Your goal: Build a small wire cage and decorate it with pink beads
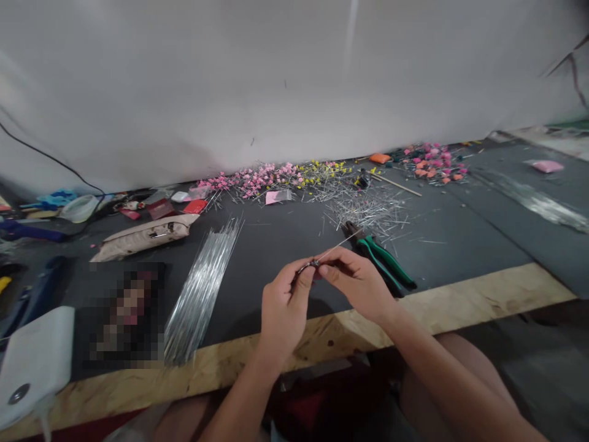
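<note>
My left hand (pixel 286 301) pinches a small dark metallic piece (pixel 314 263) between thumb and forefinger, above the table's front edge. Fingertips of my right hand (pixel 356 279) meet it from the other side, closed on a thin wire (pixel 338 244) that slants up to the right. The exact shape of the small piece is too fine to make out. Just beyond my right hand lie green-handled pliers (pixel 384 258), partly behind it. Left of my left hand rests a bundle of straight silvery wires (pixel 200 288).
Pink flower-tipped wires (pixel 257 179), yellow ones (pixel 324 172) and loose wire pieces (pixel 368 212) line the back. A beige package (pixel 145 238) and a white device (pixel 39 362) are at left. Wires (pixel 543 199) and a pink packet (pixel 546 166) lie right.
</note>
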{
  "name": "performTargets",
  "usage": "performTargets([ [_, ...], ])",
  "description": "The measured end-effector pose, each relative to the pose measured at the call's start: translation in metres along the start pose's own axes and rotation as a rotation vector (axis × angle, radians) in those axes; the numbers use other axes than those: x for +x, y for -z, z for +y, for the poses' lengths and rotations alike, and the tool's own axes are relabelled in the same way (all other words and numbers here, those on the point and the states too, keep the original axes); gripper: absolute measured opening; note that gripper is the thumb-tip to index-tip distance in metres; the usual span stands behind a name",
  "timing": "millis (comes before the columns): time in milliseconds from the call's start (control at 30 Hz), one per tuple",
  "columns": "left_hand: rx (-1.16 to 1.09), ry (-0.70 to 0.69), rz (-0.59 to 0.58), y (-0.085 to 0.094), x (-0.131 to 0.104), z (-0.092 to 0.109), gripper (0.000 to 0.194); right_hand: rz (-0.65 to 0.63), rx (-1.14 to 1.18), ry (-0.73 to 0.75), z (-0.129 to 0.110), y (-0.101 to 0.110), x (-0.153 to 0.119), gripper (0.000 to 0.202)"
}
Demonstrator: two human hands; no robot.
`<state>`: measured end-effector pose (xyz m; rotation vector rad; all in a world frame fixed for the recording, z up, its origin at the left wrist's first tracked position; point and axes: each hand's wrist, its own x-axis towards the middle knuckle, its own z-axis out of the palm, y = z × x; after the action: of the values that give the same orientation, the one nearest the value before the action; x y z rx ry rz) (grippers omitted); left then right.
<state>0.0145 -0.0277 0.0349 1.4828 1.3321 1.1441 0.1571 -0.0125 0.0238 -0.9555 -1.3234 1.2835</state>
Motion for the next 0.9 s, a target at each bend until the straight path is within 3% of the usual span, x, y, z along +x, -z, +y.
performTargets([
  [267, -0.559, 0.346, -0.332, 0.010, 0.006, 0.003, 0.021, -0.141, -0.090, 0.153, -0.001, 0.011, 0.000, 0.007],
  [367, -0.649, 0.438, -0.382, 0.010, 0.006, 0.002, 0.023, -0.168, -0.094, 0.125, -0.001, 0.010, 0.001, 0.008],
  [467, -0.651, 0.454, -0.355, 0.007, 0.007, 0.002, 0.024, -0.142, -0.099, 0.077, 0.000, 0.008, 0.002, 0.008],
  [600, -0.415, 0.303, -0.243, 0.000, 0.006, 0.001, 0.020, -0.053, -0.117, 0.016, 0.001, 0.006, 0.003, 0.007],
  [667, -0.243, 0.182, -0.180, -0.002, 0.005, -0.001, 0.028, -0.006, -0.112, -0.017, 0.001, 0.006, 0.003, 0.008],
  [733, -0.042, 0.023, -0.091, -0.004, 0.005, -0.004, 0.036, 0.033, -0.089, -0.037, 0.003, 0.006, 0.003, 0.009],
  [900, 0.486, -0.398, 0.068, -0.004, 0.008, -0.011, 0.031, 0.083, -0.055, -0.084, 0.008, 0.004, 0.005, 0.014],
])
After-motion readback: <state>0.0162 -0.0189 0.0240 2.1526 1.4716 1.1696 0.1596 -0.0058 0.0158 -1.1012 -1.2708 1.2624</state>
